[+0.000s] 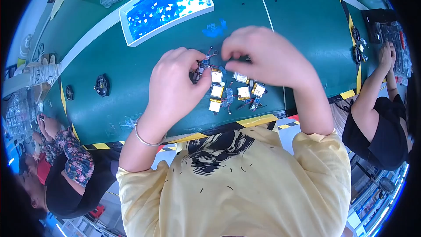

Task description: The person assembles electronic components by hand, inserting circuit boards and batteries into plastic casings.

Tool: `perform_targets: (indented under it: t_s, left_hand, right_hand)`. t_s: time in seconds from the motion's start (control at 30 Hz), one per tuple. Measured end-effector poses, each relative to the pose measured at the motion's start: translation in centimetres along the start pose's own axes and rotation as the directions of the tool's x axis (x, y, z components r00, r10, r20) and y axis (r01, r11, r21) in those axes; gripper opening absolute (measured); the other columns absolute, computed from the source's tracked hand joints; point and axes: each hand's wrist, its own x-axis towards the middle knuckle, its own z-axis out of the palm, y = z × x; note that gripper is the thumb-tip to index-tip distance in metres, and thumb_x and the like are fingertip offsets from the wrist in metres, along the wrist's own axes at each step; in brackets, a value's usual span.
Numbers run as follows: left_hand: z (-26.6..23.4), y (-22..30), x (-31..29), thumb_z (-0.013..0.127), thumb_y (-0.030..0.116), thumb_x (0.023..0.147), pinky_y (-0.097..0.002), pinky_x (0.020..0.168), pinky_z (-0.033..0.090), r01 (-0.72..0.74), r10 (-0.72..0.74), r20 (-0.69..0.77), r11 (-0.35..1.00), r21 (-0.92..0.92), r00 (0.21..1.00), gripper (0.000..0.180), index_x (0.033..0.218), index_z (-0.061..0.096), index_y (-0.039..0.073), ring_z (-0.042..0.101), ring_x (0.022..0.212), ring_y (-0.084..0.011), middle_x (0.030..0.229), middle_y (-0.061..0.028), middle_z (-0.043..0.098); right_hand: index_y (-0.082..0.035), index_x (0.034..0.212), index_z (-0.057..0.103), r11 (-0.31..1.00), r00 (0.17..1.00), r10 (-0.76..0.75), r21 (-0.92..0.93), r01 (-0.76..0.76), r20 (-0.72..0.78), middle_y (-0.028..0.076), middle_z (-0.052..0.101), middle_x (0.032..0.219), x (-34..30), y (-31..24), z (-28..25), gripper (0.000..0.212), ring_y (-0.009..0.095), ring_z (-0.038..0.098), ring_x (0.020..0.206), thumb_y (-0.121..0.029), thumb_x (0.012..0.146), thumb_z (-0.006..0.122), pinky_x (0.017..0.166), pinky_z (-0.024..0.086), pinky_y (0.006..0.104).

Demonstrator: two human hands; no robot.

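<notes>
Left hand: left hand (175, 77) curled, fingertips pinched on a small dark circuit piece with thin red wires (202, 65); a silver bangle sits on that wrist.
Right hand: right hand (267, 55) arched over the same spot, fingers bent down narrow; whether it grips anything I cannot tell, the fingertips hide under the knuckles.
Piece in hand: held just above the green bench mat (131, 70), between the two hands, touching the left fingers.
Handling, my guess: very light, stiff board, limp fine wires; likely fragile at the wire joints, so best taken by the board edges, not the leads.
Loose stock: cluster of small flat white-and-yellow rectangular cells (232, 90) lies on the mat just below both hands, close to the striped table edge.
Further off: white tray of blue parts (164, 6) up the bench, well apart.
Neighbours: another person's hands (388, 55) at work far right; a seated person in a floral sleeve (72, 158) lower left.
</notes>
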Motion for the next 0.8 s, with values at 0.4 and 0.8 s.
perform_targets:
  t_s: [0.4, 0.8]
  left_hand:
    - [-2.5, -2.6, 0.2, 0.064, 0.007, 0.090, -0.0192, 0.061, 0.048, 0.317, -0.174, 0.272, 0.349, -0.882, 0.946, 0.009, 0.094, 0.067, 0.000, 0.060, 0.067, -0.0066, 0.079, -0.0038, 0.067]
    - [-0.6, -0.9, -0.7, 0.063, -0.002, 0.086, -0.0165, 0.058, 0.046, 0.096, -0.150, 0.007, 0.597, -0.797, 0.989, 0.006, 0.091, 0.067, -0.001, 0.059, 0.069, -0.0018, 0.077, -0.0011, 0.066]
  right_hand:
    - [-0.002, 0.090, 0.068, 0.842, 0.901, 0.134, 0.527, 0.115, -0.412, 0.006, 0.063, 0.077, 1.8, -1.6, 2.9, 0.013, 0.013, 0.062, 0.069, -0.004, 0.078, 0.071, 0.062, 0.049, 0.0248]
    - [0.000, 0.090, 0.070, 0.809, 0.899, 0.166, 0.577, 0.111, -0.405, 0.007, 0.066, 0.081, 2.4, -1.9, 4.3, 0.011, 0.013, 0.064, 0.070, -0.001, 0.078, 0.071, 0.065, 0.052, 0.0244]
